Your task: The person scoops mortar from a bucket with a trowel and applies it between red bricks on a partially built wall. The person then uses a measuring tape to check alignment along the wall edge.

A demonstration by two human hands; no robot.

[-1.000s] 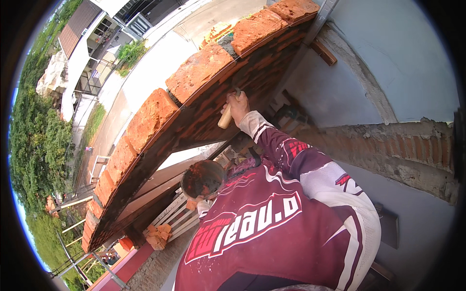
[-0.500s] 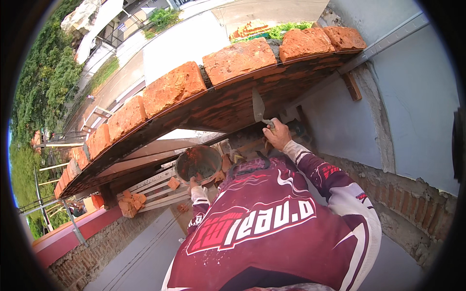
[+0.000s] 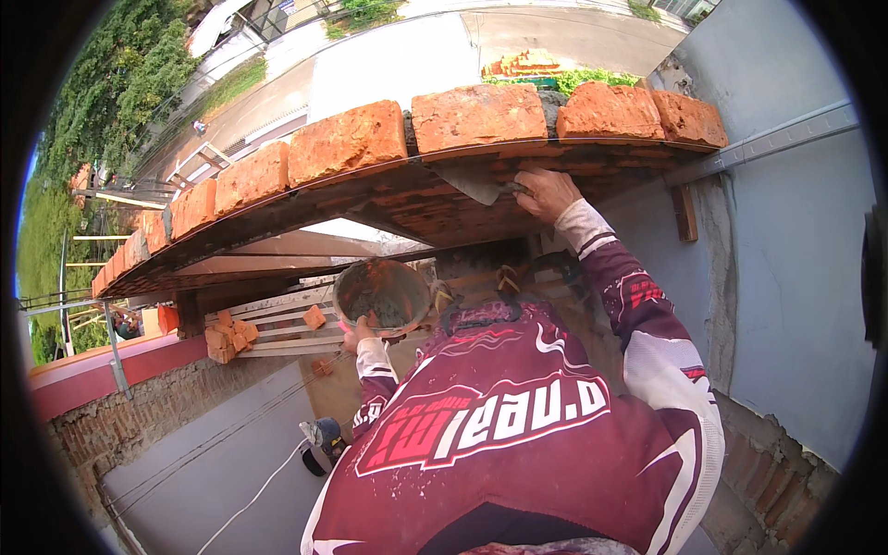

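My right hand (image 3: 548,194) is closed round the handle of a trowel (image 3: 470,182). The trowel's blade lies along the wall's near face, just under the top row of bricks. That brick wall (image 3: 481,120) curves across in front of me, with grey mortar (image 3: 552,115) in some gaps between its bricks. Lower and to the left, my left hand (image 3: 363,331) grips the near rim of a round bucket (image 3: 407,326). Wet grey mortar (image 3: 377,305) lies inside the bucket.
A taut string (image 3: 342,173) runs along the top bricks. Broken bricks (image 3: 227,338) lie on wooden slats (image 3: 287,338) at left. A metal straightedge (image 3: 786,139) leans by the grey wall (image 3: 795,240) on the right. Below left is a dark object (image 3: 322,442) with a white cord.
My right hand has risen toward the wall, and the trowel blade has gone from pointing up to lying against the brick face. My left hand stays on the bucket. The view has shifted.
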